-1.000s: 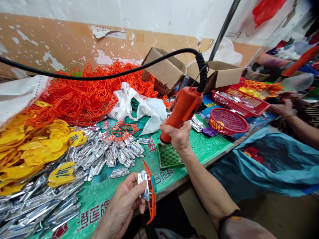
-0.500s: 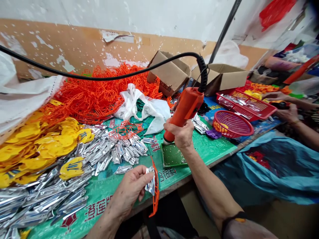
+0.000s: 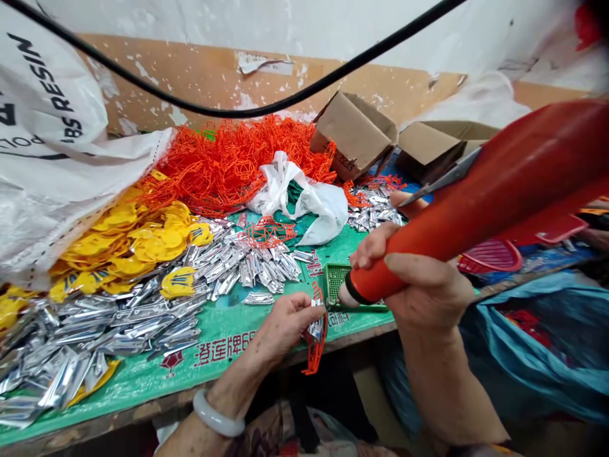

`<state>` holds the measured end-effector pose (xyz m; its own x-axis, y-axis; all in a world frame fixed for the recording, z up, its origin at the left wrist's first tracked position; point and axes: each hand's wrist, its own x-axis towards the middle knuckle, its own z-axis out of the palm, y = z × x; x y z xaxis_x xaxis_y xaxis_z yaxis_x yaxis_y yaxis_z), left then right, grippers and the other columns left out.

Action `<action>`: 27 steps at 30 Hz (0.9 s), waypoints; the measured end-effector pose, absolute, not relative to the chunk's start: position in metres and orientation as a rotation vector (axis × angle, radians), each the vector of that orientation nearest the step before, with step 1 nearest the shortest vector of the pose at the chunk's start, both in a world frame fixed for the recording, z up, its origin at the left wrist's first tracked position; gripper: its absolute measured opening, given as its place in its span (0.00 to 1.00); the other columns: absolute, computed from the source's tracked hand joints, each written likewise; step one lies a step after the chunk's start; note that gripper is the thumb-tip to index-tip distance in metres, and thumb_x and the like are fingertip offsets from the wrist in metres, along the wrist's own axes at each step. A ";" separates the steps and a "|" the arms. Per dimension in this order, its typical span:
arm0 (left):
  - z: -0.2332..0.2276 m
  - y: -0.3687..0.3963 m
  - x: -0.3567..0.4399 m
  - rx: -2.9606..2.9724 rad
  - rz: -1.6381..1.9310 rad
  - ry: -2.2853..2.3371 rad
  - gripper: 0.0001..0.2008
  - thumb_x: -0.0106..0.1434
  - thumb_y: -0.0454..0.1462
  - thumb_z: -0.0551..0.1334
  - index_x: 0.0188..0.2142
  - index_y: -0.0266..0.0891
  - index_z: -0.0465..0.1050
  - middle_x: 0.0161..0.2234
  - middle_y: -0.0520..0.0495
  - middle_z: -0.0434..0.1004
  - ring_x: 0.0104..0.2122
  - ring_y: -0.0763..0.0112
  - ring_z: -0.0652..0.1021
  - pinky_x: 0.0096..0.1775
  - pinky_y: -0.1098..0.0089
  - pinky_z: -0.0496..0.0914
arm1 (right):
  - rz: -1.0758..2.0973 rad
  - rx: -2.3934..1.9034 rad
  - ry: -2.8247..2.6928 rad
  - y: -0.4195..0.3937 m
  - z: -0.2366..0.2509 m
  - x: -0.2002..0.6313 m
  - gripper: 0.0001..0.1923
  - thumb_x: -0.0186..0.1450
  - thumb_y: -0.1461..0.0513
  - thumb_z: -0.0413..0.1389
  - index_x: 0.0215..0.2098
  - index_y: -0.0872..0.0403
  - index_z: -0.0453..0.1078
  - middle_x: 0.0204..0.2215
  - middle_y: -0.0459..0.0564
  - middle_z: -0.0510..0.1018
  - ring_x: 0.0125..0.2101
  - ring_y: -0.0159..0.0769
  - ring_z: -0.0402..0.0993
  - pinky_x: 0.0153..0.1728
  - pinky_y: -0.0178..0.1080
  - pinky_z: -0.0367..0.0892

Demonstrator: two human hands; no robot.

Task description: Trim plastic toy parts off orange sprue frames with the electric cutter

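My left hand (image 3: 290, 322) pinches a shiny silver plastic piece (image 3: 316, 327) laid against an orange plastic frame (image 3: 314, 362), just over the table's front edge. My right hand (image 3: 423, 289) is wrapped round a red electric screwdriver (image 3: 457, 216), tilted with its pale nose down and to the left. That nose is over the front of a small green mesh tray (image 3: 337, 278), right of my left hand. Whether the nose touches the tray I cannot tell. Silver pieces (image 3: 143, 317) lie heaped to the left, with yellow plastic parts (image 3: 157, 238) behind them.
Orange frames (image 3: 228, 165) are piled at the back beside a white plastic bag (image 3: 323, 216). Cardboard boxes (image 3: 352, 136) stand near the wall. A black cord (image 3: 247, 113) hangs across the view. At right are a pink basket (image 3: 492, 257) and a blue sack (image 3: 561, 330).
The screwdriver has swung from nearly upright to a strong tilt, its body now closer to the camera. My left hand still grips the silver piece and orange frame. The view has turned left.
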<state>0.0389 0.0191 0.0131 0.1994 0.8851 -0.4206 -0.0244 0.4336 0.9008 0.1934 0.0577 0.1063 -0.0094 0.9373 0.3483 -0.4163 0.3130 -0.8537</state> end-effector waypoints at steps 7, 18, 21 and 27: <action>0.012 0.020 0.041 0.920 0.822 1.199 0.09 0.52 0.40 0.64 0.20 0.40 0.66 0.13 0.60 0.62 0.13 0.80 0.57 0.18 0.74 0.53 | 1.272 -0.643 -1.090 0.035 0.095 0.181 0.11 0.49 0.66 0.64 0.31 0.51 0.71 0.24 0.42 0.74 0.23 0.33 0.68 0.31 0.43 0.68; 0.010 0.020 0.042 0.914 0.830 1.181 0.11 0.52 0.42 0.64 0.21 0.41 0.65 0.14 0.60 0.62 0.14 0.80 0.55 0.19 0.74 0.54 | 1.244 -0.723 -1.148 0.036 0.087 0.178 0.07 0.49 0.65 0.64 0.27 0.53 0.72 0.26 0.44 0.73 0.26 0.36 0.68 0.32 0.45 0.67; 0.009 0.019 0.043 0.921 0.823 1.169 0.10 0.52 0.43 0.63 0.22 0.40 0.67 0.15 0.60 0.63 0.14 0.80 0.55 0.19 0.74 0.52 | 1.242 -0.737 -1.165 0.035 0.085 0.178 0.06 0.49 0.65 0.63 0.27 0.53 0.72 0.26 0.45 0.72 0.25 0.36 0.68 0.32 0.46 0.68; 0.007 0.019 0.043 0.931 0.829 1.153 0.10 0.52 0.43 0.63 0.24 0.38 0.70 0.14 0.60 0.61 0.14 0.80 0.54 0.19 0.74 0.51 | 1.219 -0.779 -1.210 0.033 0.082 0.179 0.03 0.50 0.66 0.61 0.24 0.54 0.72 0.25 0.45 0.71 0.25 0.35 0.67 0.30 0.45 0.68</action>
